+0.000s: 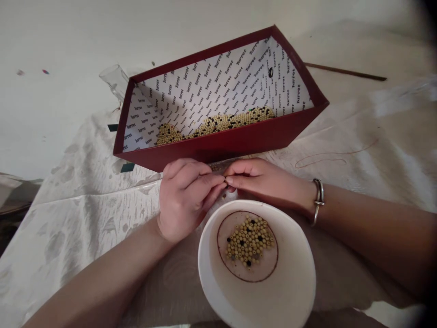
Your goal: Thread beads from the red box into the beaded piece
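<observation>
My left hand point(187, 198) and my right hand point(261, 180) meet fingertip to fingertip just in front of a dark red box point(235, 145). Both are closed in a pinch around something tiny and dark at the tips, too small to make out. Cream and black beads point(232, 120) lie heaped along the near side of the box's printed white inside. Below my hands stands a white tub point(293, 278), with more cream and black beads point(251, 241) on its bottom. A few small beads point(215, 167) show on the cloth behind my fingertips.
A drinking glass point(114, 79) is at the box's far left. A thin brown stick point(344, 71) extends from behind its right end. Loose reddish thread point(321, 160) curls on the pale patterned tablecloth point(85, 200) at right. My right wrist wears a metal bangle point(319, 202).
</observation>
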{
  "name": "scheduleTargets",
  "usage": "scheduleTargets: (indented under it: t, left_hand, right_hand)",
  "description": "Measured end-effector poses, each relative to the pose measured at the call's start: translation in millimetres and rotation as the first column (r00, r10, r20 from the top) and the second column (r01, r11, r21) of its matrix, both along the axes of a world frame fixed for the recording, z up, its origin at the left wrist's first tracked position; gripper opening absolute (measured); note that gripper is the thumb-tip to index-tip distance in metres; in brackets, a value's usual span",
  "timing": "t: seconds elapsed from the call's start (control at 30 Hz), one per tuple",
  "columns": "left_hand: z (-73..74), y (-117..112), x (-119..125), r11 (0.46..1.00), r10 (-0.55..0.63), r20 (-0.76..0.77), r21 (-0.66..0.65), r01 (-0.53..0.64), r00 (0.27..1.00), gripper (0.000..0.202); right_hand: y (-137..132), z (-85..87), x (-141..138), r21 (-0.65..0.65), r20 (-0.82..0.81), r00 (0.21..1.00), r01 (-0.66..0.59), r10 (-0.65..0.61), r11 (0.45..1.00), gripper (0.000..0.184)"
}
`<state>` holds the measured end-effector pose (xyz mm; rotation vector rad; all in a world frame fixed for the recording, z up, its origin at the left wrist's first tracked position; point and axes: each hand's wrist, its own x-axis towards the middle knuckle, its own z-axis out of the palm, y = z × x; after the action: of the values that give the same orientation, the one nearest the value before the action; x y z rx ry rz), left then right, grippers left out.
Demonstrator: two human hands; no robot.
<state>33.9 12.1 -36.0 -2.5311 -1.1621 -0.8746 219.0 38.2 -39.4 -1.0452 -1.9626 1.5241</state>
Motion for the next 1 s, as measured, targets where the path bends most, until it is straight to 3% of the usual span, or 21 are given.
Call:
scheduleTargets:
  t: [0.3, 0.5, 0.77, 1.0]
  left_hand:
    - [-2.6, 1.1, -0.8, 1.0, -0.003, 0.032, 0.018, 0.002, 0.999, 0.021]
    - [-3.5, 0.7, -0.2, 1.0, 0.019, 0.057, 0.017, -0.02, 0.998, 0.01]
    - [-1.7, -1.6, 2.2, 0.999, 0.016, 0.046, -0.03, -0.015, 0.999, 0.011]
    - [-1.4, 0.2, 1.8, 0.996, 0.09, 0.02, -0.016, -0.089, 0.996, 0.007]
  right_hand:
    - [0.8, 0.2, 1.8, 0.018, -0.022, 1.0, -0.007, 0.008, 1.0, 0.018]
    - [1.8, -1.7, 2.5, 0.024, 0.002, 1.0, -0.005, 0.005, 1.0, 0.019]
    - [2.3, -1.8, 2.5, 0.033, 0.005, 1.0, -0.016, 0.016, 0.999, 0.02]
    - [1.9, -1.6, 2.8, 0.036, -0.009, 1.0, 0.0, 0.001, 0.999, 0.021]
